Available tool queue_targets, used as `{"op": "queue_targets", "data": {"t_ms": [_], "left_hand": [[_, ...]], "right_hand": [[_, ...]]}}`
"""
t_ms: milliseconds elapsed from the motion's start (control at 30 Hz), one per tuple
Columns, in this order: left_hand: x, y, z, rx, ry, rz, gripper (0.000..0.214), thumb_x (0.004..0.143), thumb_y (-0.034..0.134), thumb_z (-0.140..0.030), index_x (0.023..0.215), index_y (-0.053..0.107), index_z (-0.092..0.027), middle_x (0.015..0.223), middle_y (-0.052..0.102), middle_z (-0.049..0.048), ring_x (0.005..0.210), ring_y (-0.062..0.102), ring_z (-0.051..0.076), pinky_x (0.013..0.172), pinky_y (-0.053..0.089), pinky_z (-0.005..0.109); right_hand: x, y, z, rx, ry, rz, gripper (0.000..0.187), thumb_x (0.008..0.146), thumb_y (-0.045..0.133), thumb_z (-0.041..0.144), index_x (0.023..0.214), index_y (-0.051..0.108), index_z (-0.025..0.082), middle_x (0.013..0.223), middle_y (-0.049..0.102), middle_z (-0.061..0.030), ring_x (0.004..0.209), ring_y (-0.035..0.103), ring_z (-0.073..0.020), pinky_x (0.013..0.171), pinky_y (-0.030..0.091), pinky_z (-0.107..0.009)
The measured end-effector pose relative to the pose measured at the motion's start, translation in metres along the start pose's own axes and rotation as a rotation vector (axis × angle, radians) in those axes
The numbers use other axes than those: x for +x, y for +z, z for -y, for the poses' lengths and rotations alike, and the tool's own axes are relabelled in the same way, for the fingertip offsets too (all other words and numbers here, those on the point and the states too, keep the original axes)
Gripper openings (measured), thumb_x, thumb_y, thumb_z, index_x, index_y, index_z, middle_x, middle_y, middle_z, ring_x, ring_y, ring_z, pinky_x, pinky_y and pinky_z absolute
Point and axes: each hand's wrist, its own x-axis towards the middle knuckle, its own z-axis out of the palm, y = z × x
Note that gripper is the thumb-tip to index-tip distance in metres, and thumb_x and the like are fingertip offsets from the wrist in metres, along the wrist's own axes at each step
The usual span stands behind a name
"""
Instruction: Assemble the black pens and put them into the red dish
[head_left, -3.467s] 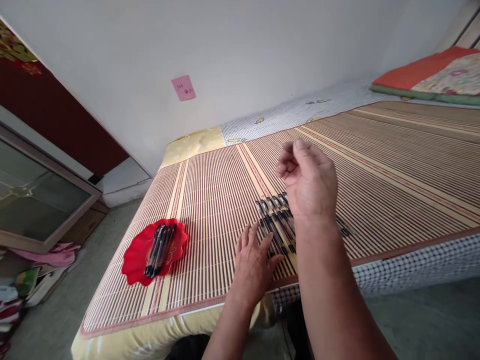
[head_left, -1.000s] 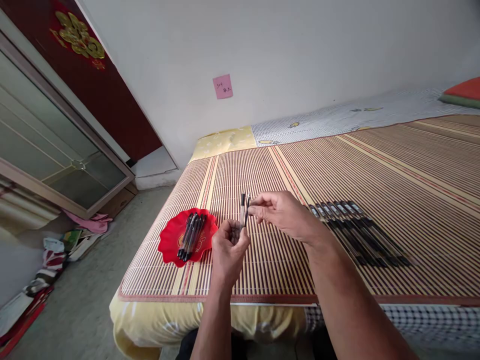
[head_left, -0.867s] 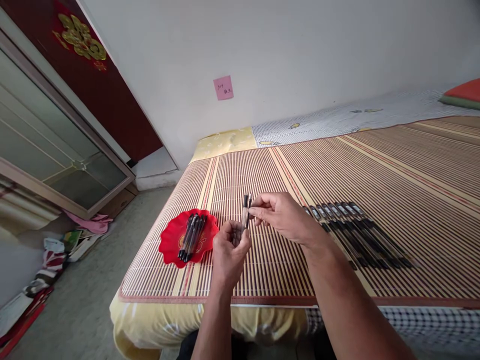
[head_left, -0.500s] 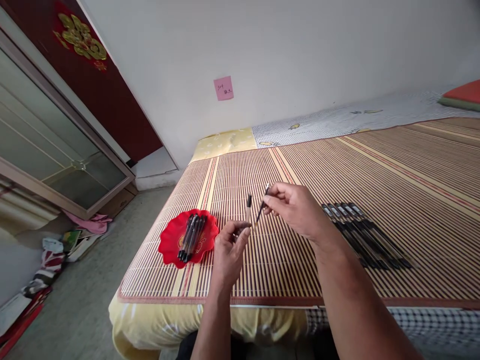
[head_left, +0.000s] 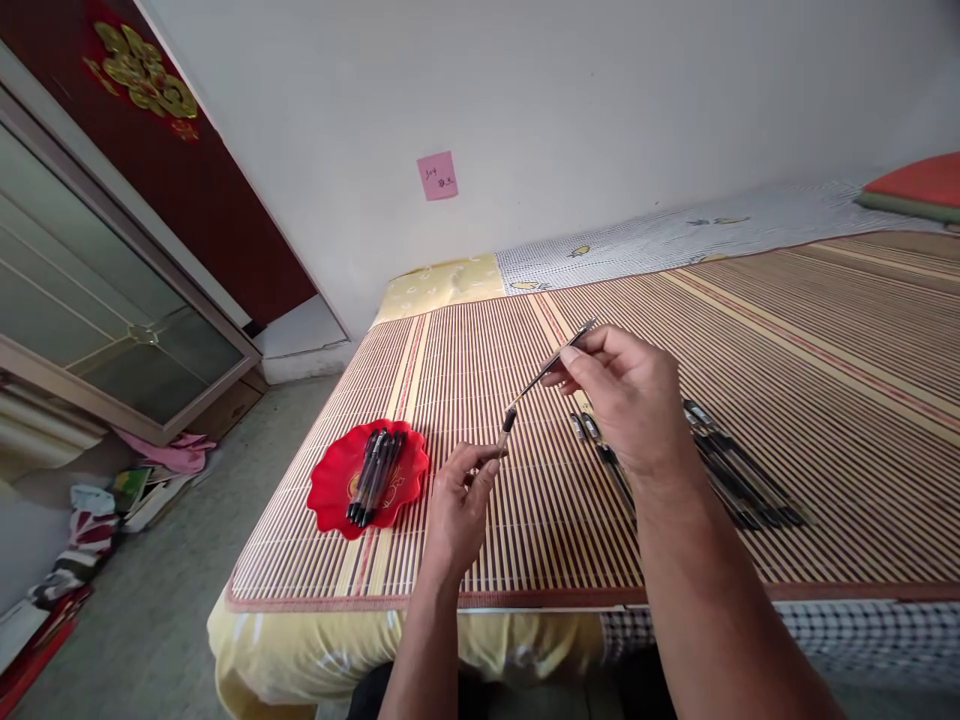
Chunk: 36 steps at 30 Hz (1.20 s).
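My left hand [head_left: 461, 495] is closed on a pen barrel [head_left: 507, 425], clear with a black grip at its upper end, which tilts up to the right. Between the thumb and fingers of my right hand [head_left: 626, 390] is a slim dark pen refill [head_left: 540, 376], held slantwise. Its lower tip meets the upper end of the barrel; whether it is inside, I cannot tell. A red scalloped plate [head_left: 324, 490] with several black pens [head_left: 377, 475] lies left of my left hand. More black pens [head_left: 742, 475] lie in a row, partly behind my right hand and forearm.
A striped bamboo mat [head_left: 480, 340] covers the bed, over yellow and checked bedding. A pink note [head_left: 437, 176] is stuck to the wall. At the far right lies a red and green folded cloth [head_left: 915, 190]. Assorted items stand on the floor at left.
My right hand has moved up and right, and the refill now slants with its tip at the barrel's end. The barrel in my left hand tilts more to the right.
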Motion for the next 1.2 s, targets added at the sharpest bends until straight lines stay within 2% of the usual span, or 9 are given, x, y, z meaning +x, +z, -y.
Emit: {"op": "queue_targets", "data": {"t_ms": [600, 933, 1200], "left_hand": [[-0.001, 0.001, 0.004, -0.025, -0.031, 0.002, 0.019, 0.099, 0.058, -0.027, 0.107, 0.075, -0.025, 0.105, 0.072, 0.0053, 0.101, 0.065, 0.02, 0.083, 0.047, 0.032], [-0.001, 0.0, 0.001, -0.003, -0.028, 0.011, 0.019, 0.1, 0.057, -0.026, 0.107, 0.074, -0.024, 0.106, 0.073, 0.0055, 0.099, 0.065, 0.02, 0.082, 0.047, 0.032], [0.0, -0.004, -0.009, 0.159, 0.019, 0.012, 0.019, 0.099, 0.057, -0.021, 0.105, 0.075, -0.023, 0.099, 0.07, 0.0049, 0.092, 0.065, 0.018, 0.075, 0.045, 0.029]], "right_hand": [[0.0, -0.002, 0.0, 0.001, -0.089, -0.069, 0.012, 0.09, 0.067, 0.023, 0.079, 0.065, 0.02, 0.07, 0.071, -0.0007, 0.062, 0.072, -0.0155, 0.061, 0.061, -0.028], [-0.001, -0.005, 0.006, -0.046, -0.048, 0.007, 0.014, 0.089, 0.067, 0.026, 0.076, 0.063, 0.021, 0.071, 0.072, -0.0024, 0.065, 0.073, -0.0174, 0.064, 0.062, -0.031], [-0.002, -0.008, 0.006, -0.12, -0.092, 0.103, 0.013, 0.09, 0.066, 0.026, 0.079, 0.063, 0.021, 0.071, 0.069, -0.0009, 0.067, 0.072, -0.0172, 0.064, 0.06, -0.03]]}}
